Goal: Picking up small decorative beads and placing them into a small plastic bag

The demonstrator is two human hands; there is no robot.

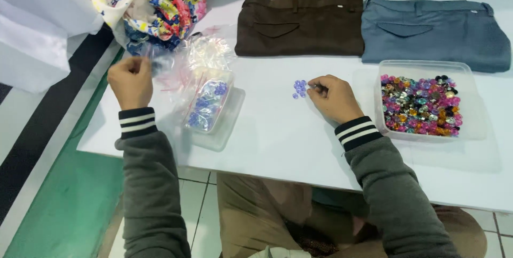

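My right hand (334, 96) rests on the white table (288, 135), its fingertips touching a small heap of purple buttons (299, 88). My left hand (130, 80) is raised at the left and pinches the edge of a clear plastic bag (160, 65). Between the hands lies another clear bag of purple buttons (207, 104) on a clear plastic lid (227, 124). A clear plastic box (475, 103) full of many-coloured buttons (419, 106) stands to the right of my right hand.
Folded brown trousers (299, 25) and folded grey-blue trousers (435, 31) lie at the table's far side. A bundle of flowered cloth (155, 7) sits at the far left corner, white bags (37, 28) beside it. Crumpled empty clear bags (208, 52) lie near the bundle.
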